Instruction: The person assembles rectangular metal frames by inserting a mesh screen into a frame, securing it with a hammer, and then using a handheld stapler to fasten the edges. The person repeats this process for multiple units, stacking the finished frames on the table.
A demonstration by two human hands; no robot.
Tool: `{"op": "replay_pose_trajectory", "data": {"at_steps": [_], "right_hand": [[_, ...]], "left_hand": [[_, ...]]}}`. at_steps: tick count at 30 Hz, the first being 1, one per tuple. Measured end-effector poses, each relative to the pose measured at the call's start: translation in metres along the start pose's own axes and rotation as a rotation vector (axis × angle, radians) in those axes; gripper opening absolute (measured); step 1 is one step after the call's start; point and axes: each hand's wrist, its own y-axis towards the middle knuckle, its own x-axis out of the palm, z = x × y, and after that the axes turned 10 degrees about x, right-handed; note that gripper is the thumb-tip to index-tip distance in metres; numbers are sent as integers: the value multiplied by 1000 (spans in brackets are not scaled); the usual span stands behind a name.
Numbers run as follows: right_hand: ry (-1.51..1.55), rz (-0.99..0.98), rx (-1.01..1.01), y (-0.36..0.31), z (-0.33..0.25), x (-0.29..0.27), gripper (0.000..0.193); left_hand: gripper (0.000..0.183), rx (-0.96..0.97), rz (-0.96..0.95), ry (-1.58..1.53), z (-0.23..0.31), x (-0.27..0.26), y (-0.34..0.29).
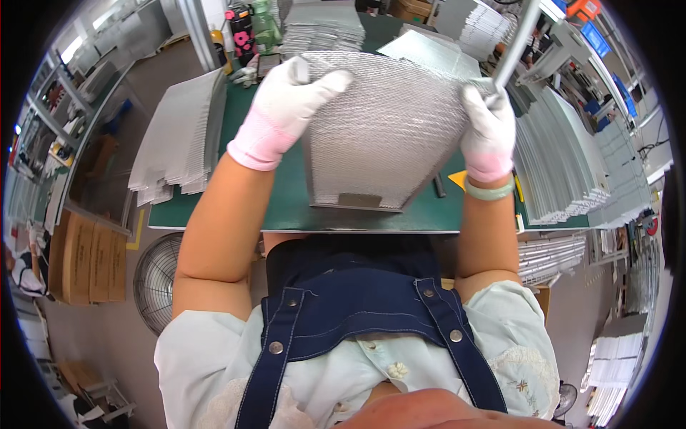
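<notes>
A silver metal mesh filter panel with a frame is lifted at an angle above the green work mat. My left hand, in a white and pink glove, grips the panel's far left corner. My right hand, gloved the same way and with a pale green bracelet at the wrist, holds the panel's far right edge. A small grey tab shows at the panel's near edge.
Stacks of mesh sheets lie at the left, the far middle and the right. Bottles stand at the back. A floor fan and cardboard boxes sit lower left. A yellow piece lies on the mat.
</notes>
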Motion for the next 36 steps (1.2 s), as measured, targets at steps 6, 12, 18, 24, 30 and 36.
{"op": "replay_pose_trajectory", "data": {"at_steps": [6,12,18,24,30,36], "right_hand": [[12,234,-164,4,7,20,46],[-161,-43,-287,13,-6,-3,61],[-489,-351,-155,29,-48,-11,54],[-447,-302,-132,31,-48,-7,29],[-580,-441,-44,46,-61,3,30],[-380,-358,224,23,-59,-11,28]], "left_hand": [[33,35,47,-133,2,11,-1],[31,42,19,-260,12,15,-3],[33,60,24,-282,13,15,-7],[38,37,-17,-363,17,20,-5],[41,25,0,-373,17,16,-3],[37,-154,-23,-581,49,27,-30]]}}
